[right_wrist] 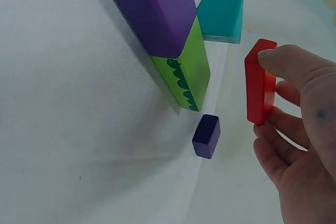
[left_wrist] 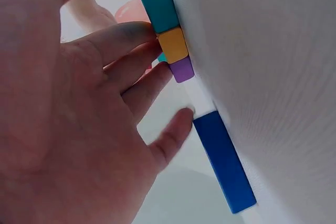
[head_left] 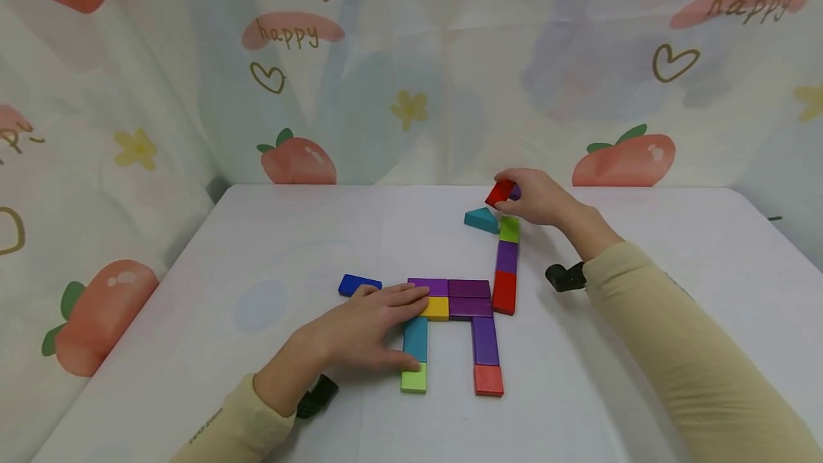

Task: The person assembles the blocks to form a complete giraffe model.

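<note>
My right hand (head_left: 539, 198) pinches a red block (right_wrist: 258, 90) between thumb and fingers near the far table edge. Just behind it in the head view is a small purple block (right_wrist: 206, 136), standing apart. A teal triangular block (head_left: 481, 220) lies beside the green block (head_left: 509, 229) that tops an upright column, with a purple block (head_left: 506, 257) and a red rectangular block (head_left: 504, 292) below. My left hand (head_left: 368, 326) rests with extended fingers on the flat block figure, fingertips at the yellow block (head_left: 438, 309) and thumb at the light green block (head_left: 414, 380).
A dark blue block (head_left: 358, 284) lies apart, left of the figure. Purple blocks (head_left: 469, 289) form its upper right, with a violet leg block (head_left: 485, 341) and a coral block (head_left: 489, 380) below. A patterned curtain (head_left: 450, 91) hangs behind the white table (head_left: 270, 249).
</note>
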A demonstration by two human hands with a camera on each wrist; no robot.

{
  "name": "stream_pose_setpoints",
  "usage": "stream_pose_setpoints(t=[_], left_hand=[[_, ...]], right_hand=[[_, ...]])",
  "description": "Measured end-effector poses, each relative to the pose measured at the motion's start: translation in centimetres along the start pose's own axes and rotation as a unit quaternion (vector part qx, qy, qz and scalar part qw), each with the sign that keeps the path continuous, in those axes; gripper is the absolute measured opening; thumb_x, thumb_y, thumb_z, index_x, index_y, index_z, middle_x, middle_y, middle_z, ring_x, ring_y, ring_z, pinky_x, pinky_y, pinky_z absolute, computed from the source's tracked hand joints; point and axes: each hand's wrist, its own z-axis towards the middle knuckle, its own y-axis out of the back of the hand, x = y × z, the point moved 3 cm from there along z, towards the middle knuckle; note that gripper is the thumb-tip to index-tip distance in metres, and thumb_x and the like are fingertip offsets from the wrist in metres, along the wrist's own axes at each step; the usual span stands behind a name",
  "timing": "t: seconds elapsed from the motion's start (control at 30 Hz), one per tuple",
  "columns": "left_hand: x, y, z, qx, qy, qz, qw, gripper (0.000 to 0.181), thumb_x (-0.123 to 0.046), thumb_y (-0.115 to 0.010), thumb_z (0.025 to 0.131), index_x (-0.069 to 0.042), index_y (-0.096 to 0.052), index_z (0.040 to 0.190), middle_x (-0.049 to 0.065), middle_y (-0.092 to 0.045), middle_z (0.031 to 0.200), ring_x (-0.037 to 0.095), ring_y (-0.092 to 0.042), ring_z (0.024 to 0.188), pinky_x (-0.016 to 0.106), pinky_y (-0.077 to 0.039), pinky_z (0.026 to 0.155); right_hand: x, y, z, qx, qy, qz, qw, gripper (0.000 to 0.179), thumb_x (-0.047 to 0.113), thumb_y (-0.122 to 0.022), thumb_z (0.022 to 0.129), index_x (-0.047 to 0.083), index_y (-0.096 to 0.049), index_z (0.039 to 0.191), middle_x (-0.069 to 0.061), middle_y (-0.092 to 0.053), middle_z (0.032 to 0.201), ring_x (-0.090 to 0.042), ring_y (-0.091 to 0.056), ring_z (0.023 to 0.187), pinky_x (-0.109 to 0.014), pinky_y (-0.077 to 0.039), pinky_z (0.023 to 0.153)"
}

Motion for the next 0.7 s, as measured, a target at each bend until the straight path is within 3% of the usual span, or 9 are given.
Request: stream_pose_setpoints(t=[0.7], left_hand=[[0.1, 0.1, 0.1, 0.009, 0.001, -0.019, 0.9998, 0.089, -0.061, -0.069, 0.086, -0.020, -0.037, 0.158, -0.009, -0.024, 0.165, 0.017, -0.016, 0.152, 0.049, -0.021, 0.120]], right_hand=[[-2.3, -1.7, 1.1, 0.043, 0.004, 0.004, 0.9990, 0.052, 0.009, -0.061, 0.100, -0.007, -0.043, 0.146, -0.030, -0.051, 0.134, -0.044, -0.045, 0.119, -0.057, -0.043, 0.103]])
